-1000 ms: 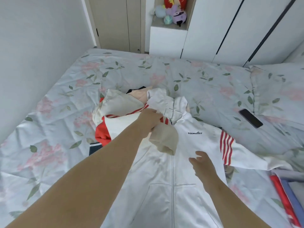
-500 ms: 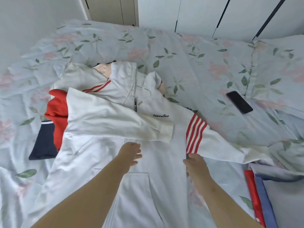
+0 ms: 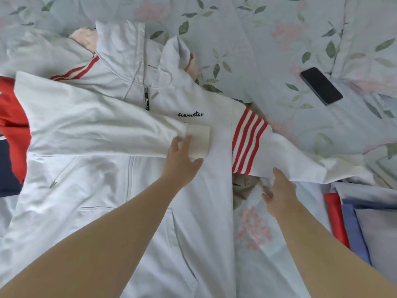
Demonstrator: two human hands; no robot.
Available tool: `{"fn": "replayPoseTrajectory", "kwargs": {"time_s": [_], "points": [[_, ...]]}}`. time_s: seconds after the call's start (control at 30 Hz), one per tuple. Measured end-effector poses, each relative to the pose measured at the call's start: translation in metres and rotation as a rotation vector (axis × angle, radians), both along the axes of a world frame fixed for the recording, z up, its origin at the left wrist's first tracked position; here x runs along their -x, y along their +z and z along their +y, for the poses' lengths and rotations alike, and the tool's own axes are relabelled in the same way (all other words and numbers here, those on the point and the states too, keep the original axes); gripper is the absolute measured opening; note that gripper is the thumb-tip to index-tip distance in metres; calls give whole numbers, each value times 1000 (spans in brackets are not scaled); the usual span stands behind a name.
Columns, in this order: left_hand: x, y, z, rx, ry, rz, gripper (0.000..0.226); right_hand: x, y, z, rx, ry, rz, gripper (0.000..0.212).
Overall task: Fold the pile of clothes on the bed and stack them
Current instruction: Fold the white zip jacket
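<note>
A white zip hoodie [image 3: 111,190] with red sleeve stripes lies face up across the bed. Its left sleeve [image 3: 103,130] is folded over the chest, the cuff ending near the black lettering. My left hand [image 3: 182,158] presses flat on that cuff with straight fingers. The striped right sleeve [image 3: 279,147] stretches out to the right. My right hand [image 3: 279,190] touches the lower edge of it, thumb up against the cloth; whether it grips is unclear. A red and navy garment [image 3: 12,125] and a pale pink one [image 3: 83,37] lie under the hoodie.
A black phone [image 3: 321,86] lies on the floral sheet [image 3: 257,39] at the upper right. Folded red, blue and grey clothes [image 3: 361,224] sit at the right edge. A beige garment [image 3: 243,188] pokes out beneath the striped sleeve.
The left hand laid the left sleeve across the chest, then slid up onto its cuff. The right hand moved right to the striped sleeve's edge. The view tilted down and closer.
</note>
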State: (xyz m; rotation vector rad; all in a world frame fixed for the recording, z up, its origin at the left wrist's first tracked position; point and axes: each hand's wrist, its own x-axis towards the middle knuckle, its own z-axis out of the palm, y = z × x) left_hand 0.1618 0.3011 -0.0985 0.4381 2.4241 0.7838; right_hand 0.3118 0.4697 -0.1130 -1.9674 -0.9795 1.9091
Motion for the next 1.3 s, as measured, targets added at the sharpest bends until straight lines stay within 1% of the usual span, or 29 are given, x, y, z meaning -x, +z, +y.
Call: {"fn": "replayPoseTrajectory", "kwargs": {"time_s": [0.07,0.1,0.17,0.2,0.27,0.33,0.37,0.43,0.47,0.5,0.53,0.57,0.6,0.63,0.67,0.73,0.8,0.87,0.93,0.97,1.0,1.03,1.1,1.13,1.17,1.2,1.23,1.27,1.3], "points": [[-1,-6,13,73,112,81,75,-7,-4,16,8,-116,78,53],[-2,-8,18,144,110,136,80,-9,-3,23,16,-152,118,52],[-2,-12,20,306,25,253,86,-15,-6,36,47,-195,190,46],[0,-13,19,363,-17,317,81,-17,-7,42,60,-206,214,43],[6,-14,17,392,-40,445,54,-23,-10,52,86,-244,248,39],[12,-12,19,285,4,526,28,-27,-13,61,94,-291,293,32],[12,-11,22,192,40,548,24,-29,-13,66,100,-320,326,28],[6,-7,27,-8,95,538,24,-31,-12,72,115,-386,406,23],[1,-5,30,-79,75,499,27,-33,-11,74,115,-405,425,21],[-4,-6,32,-86,-5,441,31,-34,-9,76,101,-412,426,20],[-9,-8,33,-9,-134,380,35,-35,-6,77,77,-413,420,22],[-13,-12,32,133,-272,323,42,-36,-5,78,46,-410,415,26],[-17,-15,30,257,-365,265,48,-37,-1,78,16,-407,411,29],[-18,-16,29,312,-388,215,53,-37,3,78,-16,-401,414,28],[-19,-14,29,295,-363,176,54,-38,9,78,-56,-386,414,24],[-18,-6,29,102,-227,133,51,-34,23,78,-160,-331,410,17],[-14,8,25,-124,22,36,46,-24,40,74,-277,-235,422,18],[-9,24,16,-365,327,-136,41,-10,58,62,-413,-99,424,19],[-2,39,1,-521,559,-258,37,8,79,40,-574,64,407,15],[4,44,-9,-575,645,-310,34,21,89,23,-650,171,419,9],[11,49,-19,-622,720,-360,32,35,97,4,-728,309,425,5],[18,53,-30,-662,787,-406,32,52,103,-18,-804,474,409,10],[34,57,-54,-730,878,-476,37,81,107,-64,-901,910,323,21],[42,57,-66,-748,902,-500,41,92,102,-87,-898,1133,273,18],[50,56,-77,-750,912,-518,46,97,94,-106,-849,1316,231,7],[56,55,-87,-740,912,-534,51,97,84,-120,-757,1440,185,17],[62,53,-96,-722,906,-552,54,94,74,-129,-633,1490,133,31],[66,51,-103,-695,898,-561,55,88,65,-134,-545,1446,93,37],[69,48,-108,-657,876,-557,54,84,59,-137,-506,1374,60,37]]}}
